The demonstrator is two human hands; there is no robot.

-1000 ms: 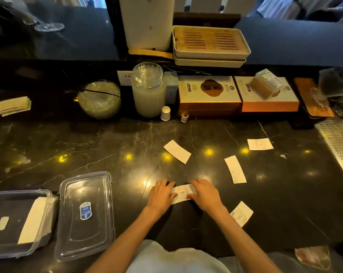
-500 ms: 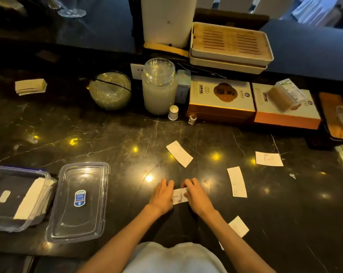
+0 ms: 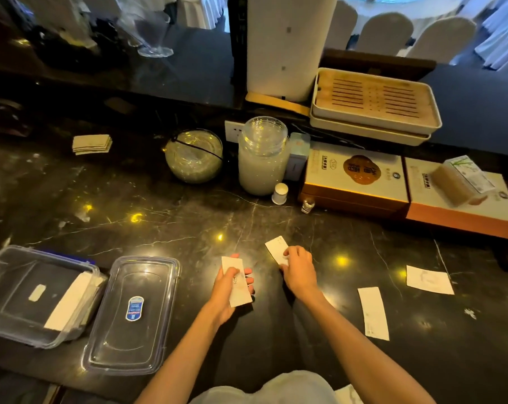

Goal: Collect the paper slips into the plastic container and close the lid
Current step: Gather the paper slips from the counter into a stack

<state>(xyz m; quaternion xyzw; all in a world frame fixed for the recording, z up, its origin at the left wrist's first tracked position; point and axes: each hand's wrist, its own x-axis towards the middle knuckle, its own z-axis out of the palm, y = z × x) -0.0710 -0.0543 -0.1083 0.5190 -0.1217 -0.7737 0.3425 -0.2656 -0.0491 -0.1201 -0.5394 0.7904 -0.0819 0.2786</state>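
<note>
Left hand (image 3: 232, 282) grips a paper slip (image 3: 236, 282) between thumb and fingers, slip lifted off the dark marble worktop (image 3: 159, 223). Right hand (image 3: 298, 268) is just beside it, fingers pressed on the near end of a second slip (image 3: 277, 247) lying flat on the worktop; whether it is pinched or only pressed I cannot tell. Two more slips lie flat well out past the right hand: a long one (image 3: 373, 313) and a squarer one (image 3: 429, 279) beyond it. Another white corner (image 3: 346, 395) shows at the bottom edge under the right forearm. Plastic container (image 3: 22, 298) sits open far out from the left hand, with white paper (image 3: 69, 304) leaning against its nearer wall. Its clear lid (image 3: 133, 316) lies flat between container and left hand, blue sticker up, not touching the hand.
</note>
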